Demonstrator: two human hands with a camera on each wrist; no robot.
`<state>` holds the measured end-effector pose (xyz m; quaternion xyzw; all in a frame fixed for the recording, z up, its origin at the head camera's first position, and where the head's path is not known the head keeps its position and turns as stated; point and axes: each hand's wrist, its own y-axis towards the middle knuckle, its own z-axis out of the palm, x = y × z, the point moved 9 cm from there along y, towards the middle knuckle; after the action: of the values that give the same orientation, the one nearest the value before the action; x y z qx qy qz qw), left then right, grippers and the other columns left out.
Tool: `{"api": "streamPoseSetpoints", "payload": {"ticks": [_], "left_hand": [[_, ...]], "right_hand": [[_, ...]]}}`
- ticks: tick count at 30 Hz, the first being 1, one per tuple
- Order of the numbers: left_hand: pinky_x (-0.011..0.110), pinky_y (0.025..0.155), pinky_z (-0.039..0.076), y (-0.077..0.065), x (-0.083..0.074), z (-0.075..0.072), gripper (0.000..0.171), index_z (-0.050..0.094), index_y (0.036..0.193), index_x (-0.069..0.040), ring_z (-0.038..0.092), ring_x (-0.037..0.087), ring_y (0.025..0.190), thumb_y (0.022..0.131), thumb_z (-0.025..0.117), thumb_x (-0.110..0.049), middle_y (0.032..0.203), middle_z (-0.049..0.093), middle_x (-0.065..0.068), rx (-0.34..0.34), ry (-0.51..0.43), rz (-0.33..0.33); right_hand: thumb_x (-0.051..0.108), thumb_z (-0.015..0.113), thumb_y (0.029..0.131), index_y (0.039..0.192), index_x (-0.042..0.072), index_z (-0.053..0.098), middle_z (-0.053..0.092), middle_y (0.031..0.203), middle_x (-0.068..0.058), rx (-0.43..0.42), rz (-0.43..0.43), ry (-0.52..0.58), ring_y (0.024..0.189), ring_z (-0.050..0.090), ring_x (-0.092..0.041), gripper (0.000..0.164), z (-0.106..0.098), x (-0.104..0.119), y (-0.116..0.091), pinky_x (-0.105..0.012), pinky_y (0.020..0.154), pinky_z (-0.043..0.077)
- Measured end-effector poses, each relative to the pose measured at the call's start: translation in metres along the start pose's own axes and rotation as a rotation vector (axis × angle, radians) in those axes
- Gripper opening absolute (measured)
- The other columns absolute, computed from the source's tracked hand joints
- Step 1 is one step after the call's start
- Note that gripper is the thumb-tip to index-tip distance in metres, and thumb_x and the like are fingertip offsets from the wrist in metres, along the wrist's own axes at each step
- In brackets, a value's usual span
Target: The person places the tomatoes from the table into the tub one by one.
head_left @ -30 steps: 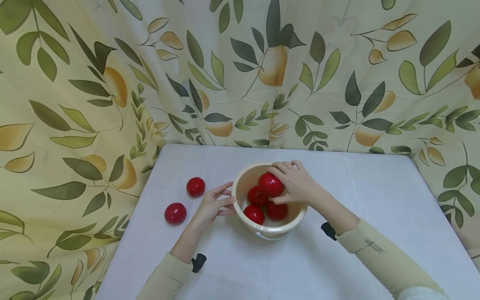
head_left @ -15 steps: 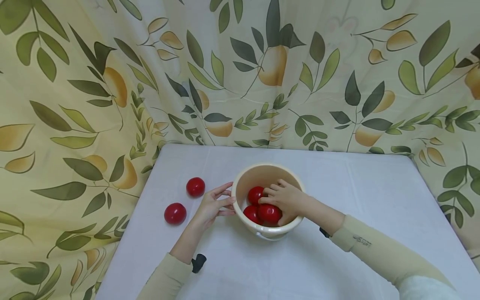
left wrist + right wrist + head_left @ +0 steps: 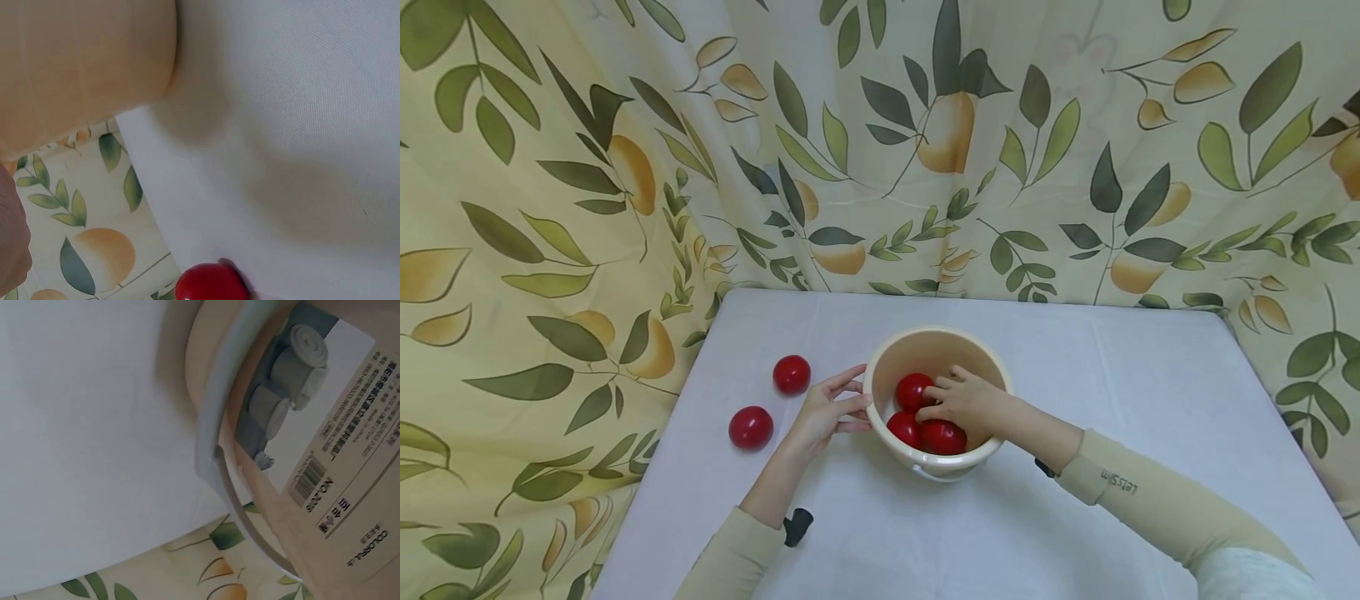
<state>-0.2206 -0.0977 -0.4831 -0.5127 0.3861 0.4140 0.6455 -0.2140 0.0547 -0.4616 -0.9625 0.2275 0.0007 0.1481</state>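
A cream bucket (image 3: pixel 887 354) stands mid-table, with three shiny red round things, like balls or fruit, showing inside: the back one (image 3: pixel 912 392), the left one (image 3: pixel 904 428) and the front one (image 3: pixel 945 437). My right hand (image 3: pixel 973 407) reaches over the right rim, its loosely bent fingertips at the top of the front one; its thumb is hidden. On the bucket's left, my left hand (image 3: pixel 823 408) touches the outer wall with extended fingers and thumb. Left of that hand lie two more red round things, one farther back (image 3: pixel 792 375) and one nearer (image 3: pixel 751 427).
A white cloth (image 3: pixel 1112 367) covers the table. Behind and to the left hangs a leaf-and-fruit patterned curtain (image 3: pixel 880 183). The right wrist view shows the bucket's printed label (image 3: pixel 337 462) and its pale handle (image 3: pixel 215 419).
My right hand has lowered a red round thing into the bucket, and its fingers have since loosened and slid off towards the back. My left hand has stayed at the bucket's side.
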Motion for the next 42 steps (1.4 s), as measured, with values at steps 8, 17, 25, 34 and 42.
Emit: {"api": "streamPoseSetpoints", "payload": {"ticks": [8, 17, 25, 34, 42], "left_hand": [[0.035, 0.064, 0.056, 0.000, 0.000, 0.000, 0.050, 0.053, 0.130, -0.015, 0.065, 0.018, 0.068, 0.082, 0.067, -0.008, 0.101, 0.054, 0.008, -0.009, 0.010, -0.003], [0.035, 0.064, 0.056, -0.001, 0.000, 0.000, 0.050, 0.052, 0.130, -0.014, 0.065, 0.018, 0.069, 0.083, 0.066, -0.007, 0.101, 0.053, 0.008, -0.007, 0.011, 0.001], [0.036, 0.063, 0.057, 0.000, 0.000, 0.000, 0.051, 0.051, 0.131, -0.012, 0.065, 0.017, 0.067, 0.082, 0.066, -0.006, 0.099, 0.053, 0.008, 0.009, -0.002, 0.010], [0.034, 0.063, 0.057, -0.001, 0.000, 0.000, 0.051, 0.051, 0.131, -0.011, 0.065, 0.017, 0.067, 0.083, 0.066, -0.007, 0.100, 0.053, 0.008, 0.007, 0.008, 0.015], [0.035, 0.064, 0.056, -0.002, 0.000, 0.001, 0.049, 0.053, 0.130, -0.014, 0.065, 0.017, 0.068, 0.083, 0.065, -0.005, 0.101, 0.054, 0.007, -0.004, -0.004, -0.006]], "right_hand": [[0.032, 0.088, 0.051, 0.121, 0.032, 0.053, 0.052, 0.122, -0.002, 0.000, 0.053, 0.004, 0.116, 0.041, -0.025, 0.079, -0.010, -0.008, -0.004, -0.048, 0.097, 0.034], [0.024, 0.077, 0.072, 0.130, 0.018, 0.048, 0.049, 0.128, -0.009, -0.425, 0.329, 0.398, 0.118, 0.043, -0.029, 0.066, -0.068, -0.064, -0.041, -0.053, 0.094, 0.038], [0.020, 0.065, 0.086, 0.137, 0.006, 0.038, 0.052, 0.117, -0.022, -0.663, 0.695, 0.970, 0.101, 0.058, -0.036, 0.060, -0.036, -0.110, -0.100, -0.047, 0.078, 0.053], [0.039, 0.056, 0.089, 0.143, 0.009, 0.028, 0.044, 0.132, -0.026, -0.474, 0.797, 1.503, 0.105, 0.059, -0.030, 0.068, 0.022, -0.095, -0.124, -0.038, 0.082, 0.053], [0.031, 0.064, 0.085, 0.144, 0.010, 0.027, 0.046, 0.132, -0.022, -0.397, 0.767, 1.673, 0.098, 0.063, -0.021, 0.072, 0.041, -0.073, -0.125, -0.039, 0.080, 0.053]]}}
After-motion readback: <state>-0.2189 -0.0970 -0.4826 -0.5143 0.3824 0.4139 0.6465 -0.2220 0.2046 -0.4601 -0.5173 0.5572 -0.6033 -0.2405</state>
